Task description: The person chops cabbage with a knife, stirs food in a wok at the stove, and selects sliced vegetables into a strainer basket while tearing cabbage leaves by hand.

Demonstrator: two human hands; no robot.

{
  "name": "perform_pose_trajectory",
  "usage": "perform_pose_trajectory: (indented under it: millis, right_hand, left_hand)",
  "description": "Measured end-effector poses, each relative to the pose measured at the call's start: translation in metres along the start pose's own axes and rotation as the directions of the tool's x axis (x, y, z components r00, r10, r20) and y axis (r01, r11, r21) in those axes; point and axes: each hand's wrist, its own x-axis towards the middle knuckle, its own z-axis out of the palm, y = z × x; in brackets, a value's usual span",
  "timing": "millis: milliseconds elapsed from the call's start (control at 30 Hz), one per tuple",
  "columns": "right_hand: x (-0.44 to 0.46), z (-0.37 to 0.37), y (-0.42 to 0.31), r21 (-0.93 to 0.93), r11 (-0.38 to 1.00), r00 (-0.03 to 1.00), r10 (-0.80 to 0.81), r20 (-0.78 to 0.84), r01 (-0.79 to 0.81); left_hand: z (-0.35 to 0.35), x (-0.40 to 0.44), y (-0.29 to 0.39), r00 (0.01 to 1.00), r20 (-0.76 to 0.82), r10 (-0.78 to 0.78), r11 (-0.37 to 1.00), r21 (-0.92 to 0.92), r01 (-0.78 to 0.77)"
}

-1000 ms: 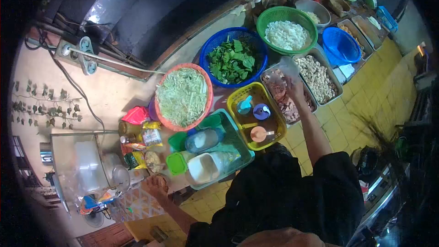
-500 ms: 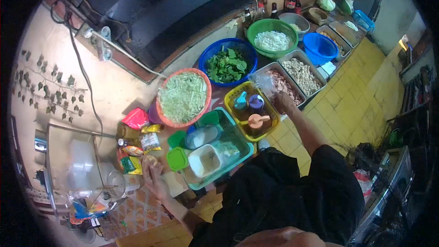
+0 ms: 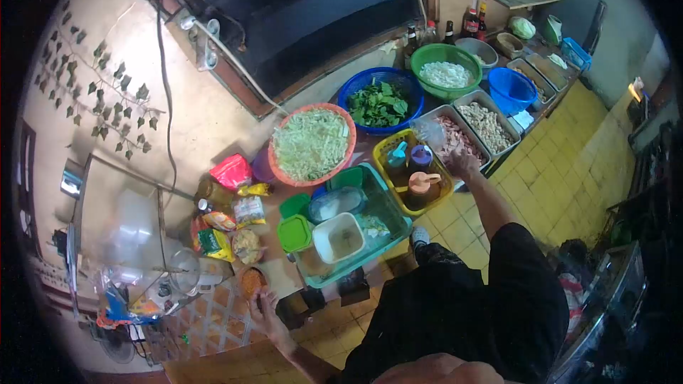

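Note:
My left hand (image 3: 266, 312) is at the front left edge of the table, fingers slightly apart and touching or close to the rim of a small bowl of orange-red food (image 3: 252, 282). Just behind that bowl lies a pale, lumpy bundle (image 3: 247, 247). My right hand (image 3: 465, 164) reaches to the near end of a metal tray (image 3: 485, 166) of pinkish sliced food (image 3: 454, 136). Its fingertips are down by the slices and partly hidden, so their grip is unclear. A clear plastic bag (image 3: 427, 130) lies over the tray's left side.
A yellow basket (image 3: 447, 190) of squeeze bottles and a teal bin (image 3: 404, 227) of containers stand between my arms. Behind are basins of shredded cabbage (image 3: 311, 144), green leaves (image 3: 377, 104) and white strips (image 3: 447, 74). Seasoning packets (image 3: 215, 244) lie at the left.
My left hand has drawn back from the pale bundle toward the table's front edge, and the orange-red bowl now shows. My right hand stays at the sliced-food tray. The view has shifted.

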Motion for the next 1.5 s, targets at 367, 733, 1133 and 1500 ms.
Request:
perform_pose_trajectory:
  millis: [367, 733, 1133, 1500]
  right_hand:
    - [0.011, -0.008, -0.009, -0.214, 0.955, 0.958, -0.150, 0.245, 0.204]
    - [0.060, 0.115, 0.036, -0.040, 0.991, 0.948, -0.131, -0.291, 0.125]
    - [0.008, 0.020, 0.044, 0.935, -0.353, 0.956, 0.260, 0.132, -0.033]
    - [-0.359, 0.025, 0.197, 0.393, -0.809, 0.801, 0.549, 0.239, 0.437]
  left_hand:
    - [-0.099, -0.035, 0.010, 0.996, -0.083, -0.024, 0.982, 0.186, 0.039]
    - [-0.142, -0.028, -0.106, 0.945, 0.020, -0.326, 0.927, -0.188, 0.324]
    - [-0.067, -0.036, -0.125, 0.849, -0.426, 0.314, 0.785, 0.620, 0.020]
    - [0.224, -0.047, 0.049, 0.692, 0.001, 0.722, 0.690, 0.062, -0.721]
